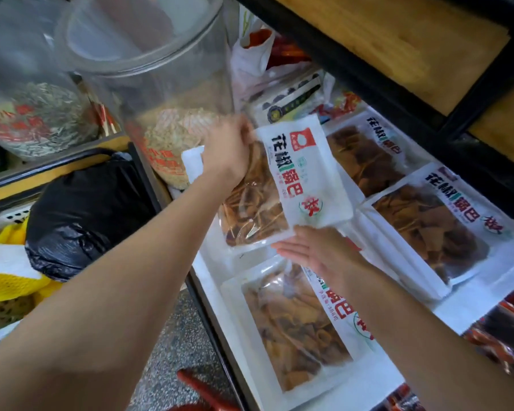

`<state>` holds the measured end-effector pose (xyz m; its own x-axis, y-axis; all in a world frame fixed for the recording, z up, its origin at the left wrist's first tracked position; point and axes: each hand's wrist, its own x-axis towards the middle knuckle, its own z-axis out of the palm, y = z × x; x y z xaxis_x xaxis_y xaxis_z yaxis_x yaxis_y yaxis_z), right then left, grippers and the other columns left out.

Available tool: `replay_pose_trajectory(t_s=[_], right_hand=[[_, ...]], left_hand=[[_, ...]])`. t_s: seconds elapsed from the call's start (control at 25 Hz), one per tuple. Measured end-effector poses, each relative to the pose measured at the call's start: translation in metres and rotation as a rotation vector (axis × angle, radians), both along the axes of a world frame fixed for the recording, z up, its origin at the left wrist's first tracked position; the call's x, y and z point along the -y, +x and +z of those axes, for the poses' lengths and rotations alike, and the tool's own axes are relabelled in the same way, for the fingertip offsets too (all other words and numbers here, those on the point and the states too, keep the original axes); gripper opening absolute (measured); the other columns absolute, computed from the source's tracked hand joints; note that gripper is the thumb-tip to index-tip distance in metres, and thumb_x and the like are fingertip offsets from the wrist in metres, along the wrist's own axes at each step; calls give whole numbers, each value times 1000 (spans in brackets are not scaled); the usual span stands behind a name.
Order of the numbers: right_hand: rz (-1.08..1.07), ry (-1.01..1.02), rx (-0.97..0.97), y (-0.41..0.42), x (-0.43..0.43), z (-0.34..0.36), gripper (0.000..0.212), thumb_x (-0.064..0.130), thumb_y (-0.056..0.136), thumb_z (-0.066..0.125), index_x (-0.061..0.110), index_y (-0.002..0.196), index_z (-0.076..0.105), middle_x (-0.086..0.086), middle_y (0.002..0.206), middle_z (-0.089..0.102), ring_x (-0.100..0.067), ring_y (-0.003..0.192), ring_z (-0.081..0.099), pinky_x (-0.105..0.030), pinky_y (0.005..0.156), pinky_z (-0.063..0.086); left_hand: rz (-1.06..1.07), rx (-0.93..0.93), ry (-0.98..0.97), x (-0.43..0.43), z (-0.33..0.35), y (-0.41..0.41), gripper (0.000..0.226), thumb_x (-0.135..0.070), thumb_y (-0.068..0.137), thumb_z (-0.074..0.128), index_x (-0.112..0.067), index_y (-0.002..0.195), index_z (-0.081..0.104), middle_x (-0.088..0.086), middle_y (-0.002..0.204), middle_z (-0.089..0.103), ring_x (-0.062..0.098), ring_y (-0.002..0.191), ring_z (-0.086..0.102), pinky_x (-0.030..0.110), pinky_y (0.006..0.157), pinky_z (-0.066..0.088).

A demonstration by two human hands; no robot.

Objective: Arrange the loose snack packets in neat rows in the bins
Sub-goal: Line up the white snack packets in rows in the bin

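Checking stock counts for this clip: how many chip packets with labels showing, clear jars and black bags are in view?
Chip packets: 4
Clear jars: 2
Black bag: 1
Total: 7

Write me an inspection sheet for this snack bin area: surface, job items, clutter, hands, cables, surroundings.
Surface: white bin, a bare patch of floor showing at its left side.
Job's things: white-and-clear crisp packet held skewed over the bin; three more lie flat: near packet, right packet, far packet.
Clutter: black plastic bag and yellow mesh bag, left of the bin.
Grippers: left hand grips the held packet's far corner; right hand flat, fingers straight, at its near edge.
Cables: nothing seen.
Surroundings: clear plastic jars behind; black-framed wooden shelf above.
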<state>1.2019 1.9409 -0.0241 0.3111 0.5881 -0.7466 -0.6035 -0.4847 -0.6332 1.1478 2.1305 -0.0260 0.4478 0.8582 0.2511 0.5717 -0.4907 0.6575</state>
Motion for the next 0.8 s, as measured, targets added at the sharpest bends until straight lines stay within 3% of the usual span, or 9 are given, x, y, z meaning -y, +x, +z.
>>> replay_pose_trajectory(t_s=[0.12,0.24,0.28,0.4,0.48,0.56,0.68,0.8], right_hand=[[-12,3,-96,-3,6,-11,17,6,98,44,2,114,47,-26,106,63,-32,102,64,-35,89,51],[210,-82,19,9,9,-7,14,12,100,43,7,109,51,-19,111,66,-27,92,69,-30,76,58],[307,-111,159,14,9,-8,17,14,100,41,7,108,55,-17,113,66,-26,92,69,-29,75,58],[333,-145,972,25,2,-14,21,16,98,45,11,117,52,-4,121,57,-21,109,58,-29,88,48],[295,-155,1227,31,-8,-23,41,18,97,48,9,135,37,-9,134,45,-24,125,45,-36,98,42],[341,-214,1204,38,-18,-38,52,23,97,48,5,141,27,-14,141,38,-31,131,39,-43,103,39],[314,-324,1135,50,-31,-63,56,31,99,41,1,143,23,-18,142,38,-35,130,40,-45,101,40],[245,-389,1177,61,-34,-66,45,25,100,40,-1,136,33,-22,135,46,-38,124,46,-45,95,43]], left_hand=[[-90,-159,-19,5,-16,8,23,5,82,42,-5,88,61,19,96,66,39,93,58,44,80,47],[-111,-137,-73,14,-26,10,21,6,84,43,-2,93,61,21,100,65,40,97,56,46,82,46],[-118,-136,-89,17,-27,10,19,2,88,46,-2,98,61,21,105,64,40,102,54,45,87,44],[-51,-227,-29,28,-34,-8,34,-20,94,54,-6,125,52,16,129,49,34,122,41,41,100,28],[171,-143,-46,40,-41,-32,47,-26,93,60,-5,133,45,18,132,44,35,123,38,39,100,28],[352,6,-195,55,-50,-59,46,-28,92,64,-2,126,46,17,125,46,34,119,41,36,93,33],[341,86,-525,77,-62,-78,18,-25,96,58,-10,100,49,1,96,54,23,94,53,20,67,30],[351,88,-546,86,-67,-79,16,-23,100,53,-10,91,50,-4,81,52,16,80,49,20,61,27]])
